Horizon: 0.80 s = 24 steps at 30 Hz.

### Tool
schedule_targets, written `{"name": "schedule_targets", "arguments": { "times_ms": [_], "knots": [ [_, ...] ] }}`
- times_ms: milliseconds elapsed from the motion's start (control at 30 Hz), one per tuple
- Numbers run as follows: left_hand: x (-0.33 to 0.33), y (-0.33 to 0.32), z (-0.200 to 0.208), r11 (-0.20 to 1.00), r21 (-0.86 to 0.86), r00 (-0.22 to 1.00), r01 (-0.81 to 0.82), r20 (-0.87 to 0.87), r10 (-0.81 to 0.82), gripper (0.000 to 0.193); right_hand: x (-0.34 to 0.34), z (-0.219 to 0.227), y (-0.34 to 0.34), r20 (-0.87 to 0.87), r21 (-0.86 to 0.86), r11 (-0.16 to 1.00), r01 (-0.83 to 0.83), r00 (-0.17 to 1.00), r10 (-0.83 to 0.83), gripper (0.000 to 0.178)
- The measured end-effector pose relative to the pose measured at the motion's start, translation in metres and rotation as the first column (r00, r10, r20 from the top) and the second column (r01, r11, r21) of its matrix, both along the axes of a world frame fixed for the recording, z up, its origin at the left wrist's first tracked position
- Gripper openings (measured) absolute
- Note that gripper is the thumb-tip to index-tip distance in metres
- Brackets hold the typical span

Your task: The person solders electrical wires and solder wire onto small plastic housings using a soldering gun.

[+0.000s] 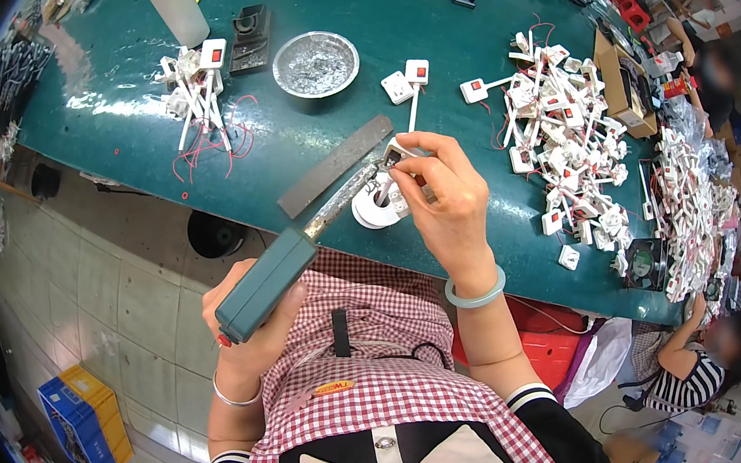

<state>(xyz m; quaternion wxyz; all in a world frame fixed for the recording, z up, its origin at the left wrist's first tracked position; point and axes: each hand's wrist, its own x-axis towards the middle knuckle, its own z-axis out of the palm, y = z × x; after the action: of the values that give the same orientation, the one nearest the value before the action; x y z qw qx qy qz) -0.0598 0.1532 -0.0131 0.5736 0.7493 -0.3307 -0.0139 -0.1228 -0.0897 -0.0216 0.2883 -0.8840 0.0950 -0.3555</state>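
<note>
My left hand (256,315) is wrapped round the thick green block handle of a soldering iron (268,286). Its worn metal barrel slants up to the right, and the tip reaches the fingers of my other hand. With thumb and forefinger my right hand (447,190) pinches a small white switch housing (394,153) by the tip; the fingers partly hide it. Below the pinch sits a round white spool-like piece (375,212) at the table edge, partly covered by my right hand. A flat grey metal bar (335,167) lies beside the barrel.
On the green table (312,128) stand a metal bowl (316,64) of silvery bits and a pale bottle (177,14). White switch pieces with red wires are heaped at left (203,85) and right (562,134). A person in a striped top (685,378) sits at the right.
</note>
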Motion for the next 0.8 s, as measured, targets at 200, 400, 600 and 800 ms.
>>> {"name": "schedule_targets", "arguments": {
  "times_ms": [200, 400, 600, 800],
  "knots": [
    [-0.0008, 0.0017, -0.0017, 1.0, -0.004, 1.0, -0.004, 0.001, 0.004, 0.021, 0.0003, 0.0013, 0.0005, 0.0, -0.003, 1.0, 0.002, 1.0, -0.002, 0.011],
    [-0.0015, 0.0035, -0.0036, 1.0, -0.009, 1.0, -0.008, 0.006, 0.008, 0.022, 0.0002, 0.0021, 0.0004, -0.006, -0.006, 1.0, 0.003, 1.0, -0.003, 0.012],
    [-0.0021, 0.005, -0.0047, 1.0, -0.016, 1.0, -0.01, -0.01, 0.01, 0.023, 0.0, 0.0012, 0.0001, -0.01, 0.0, 1.0, 0.001, 1.0, -0.001, 0.011],
    [-0.0029, 0.0058, -0.0094, 0.999, -0.031, 0.998, -0.018, -0.053, 0.016, 0.024, 0.0018, 0.0016, 0.0026, 0.021, 0.039, 0.999, 0.004, 1.0, -0.004, 0.015]
  ]
}}
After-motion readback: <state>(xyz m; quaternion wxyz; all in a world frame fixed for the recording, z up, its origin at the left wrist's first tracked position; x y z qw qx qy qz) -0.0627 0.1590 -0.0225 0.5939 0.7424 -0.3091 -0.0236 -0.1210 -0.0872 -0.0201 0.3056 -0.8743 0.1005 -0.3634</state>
